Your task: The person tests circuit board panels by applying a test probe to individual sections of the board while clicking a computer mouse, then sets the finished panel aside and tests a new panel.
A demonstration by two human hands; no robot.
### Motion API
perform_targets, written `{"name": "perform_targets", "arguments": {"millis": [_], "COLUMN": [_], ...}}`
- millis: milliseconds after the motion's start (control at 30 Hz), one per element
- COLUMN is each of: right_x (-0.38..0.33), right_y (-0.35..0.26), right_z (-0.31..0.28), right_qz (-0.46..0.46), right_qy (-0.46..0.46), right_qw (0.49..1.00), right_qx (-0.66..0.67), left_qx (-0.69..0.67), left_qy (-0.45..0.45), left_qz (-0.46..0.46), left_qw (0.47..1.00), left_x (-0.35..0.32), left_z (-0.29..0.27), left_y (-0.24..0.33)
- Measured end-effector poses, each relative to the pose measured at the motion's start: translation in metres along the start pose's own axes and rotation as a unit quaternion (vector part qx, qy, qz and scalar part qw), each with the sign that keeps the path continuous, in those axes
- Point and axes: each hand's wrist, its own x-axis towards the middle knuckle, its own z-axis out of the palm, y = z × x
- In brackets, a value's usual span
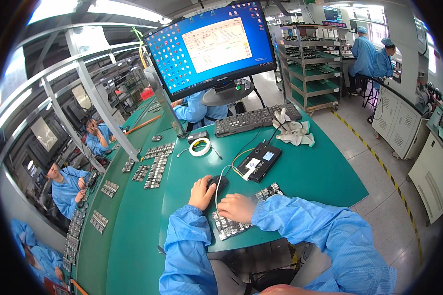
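Observation:
My left hand point(200, 193) rests with its fingers curled over the side of a black computer mouse point(220, 182). Just right of it, my right hand point(235, 208) is closed above a panel of small circuit boards point(227, 227). A thin white cable point(216, 192) runs to its fingertips; the cable's end is hidden there. More of the panel point(269, 191) shows beyond my right wrist. The cable loops back towards a black box-shaped tester point(259, 162) with a small lit screen and a white label.
Behind the tester are a black keyboard point(251, 121), a pair of whitish gloves point(293, 130), a tape roll point(200, 147) and a monitor point(211, 49). Several board panels point(157, 164) lie left on the green table point(325, 172). People in blue work beyond; a rack point(312, 73) stands behind.

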Motion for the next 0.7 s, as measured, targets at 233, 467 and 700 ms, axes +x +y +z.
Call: {"name": "perform_targets", "arguments": {"millis": [233,467,700], "right_x": [-0.0005,-0.0007,0.0003], "right_y": [-0.0010,0.0000,-0.0011], "right_z": [-0.0014,0.0003,-0.0006], "right_qz": [-0.006,-0.003,-0.004], "right_qy": [0.007,0.004,-0.001], "right_qw": [1.000,1.000,1.000], "right_qx": [0.001,0.003,0.002], "left_qx": [-0.001,0.004,0.004], "left_qy": [0.002,0.000,0.003], "left_qz": [0.002,0.000,0.005], "left_qw": [1.000,1.000,1.000], "left_x": [0.0002,0.0001,0.0001], "left_z": [0.0012,0.0016,0.0015], "left_y": [-0.0014,-0.0013,-0.0036]}}
